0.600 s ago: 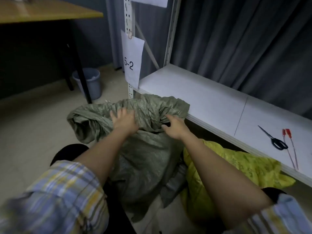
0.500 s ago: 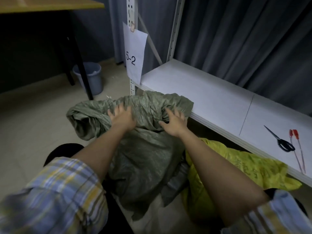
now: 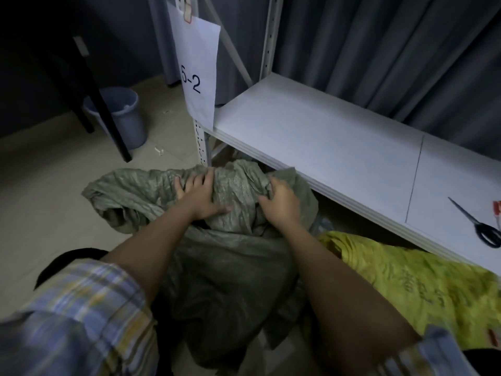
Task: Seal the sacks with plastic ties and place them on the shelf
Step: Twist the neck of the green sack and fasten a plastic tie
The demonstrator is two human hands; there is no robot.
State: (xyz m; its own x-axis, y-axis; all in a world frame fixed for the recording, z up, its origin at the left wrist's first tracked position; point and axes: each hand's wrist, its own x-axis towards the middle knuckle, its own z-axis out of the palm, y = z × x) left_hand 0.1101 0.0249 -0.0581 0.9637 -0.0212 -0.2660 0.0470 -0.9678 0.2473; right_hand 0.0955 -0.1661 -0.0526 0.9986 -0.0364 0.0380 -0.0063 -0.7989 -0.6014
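Note:
A grey-green woven sack [image 3: 225, 261] stands on the floor in front of me, its loose top bunched up. My left hand [image 3: 200, 196] presses on the gathered top with fingers spread. My right hand [image 3: 279, 202] grips a fold of the same top, just below the front edge of the white shelf [image 3: 325, 137]. A yellow sack [image 3: 412, 283] lies to the right, partly under the shelf. Red plastic ties [image 3: 497, 210] peek in at the right edge on the shelf.
Black scissors [image 3: 479, 226] lie on the shelf at the right. A paper sheet marked 5-2 [image 3: 198, 74] hangs on the shelf post. A blue bucket [image 3: 122, 115] stands behind a black table leg [image 3: 100, 104] on the tiled floor.
My view has tilted down and closer. Both hands have shifted slightly on the green sack's top, and my right hand has closed on a fold.

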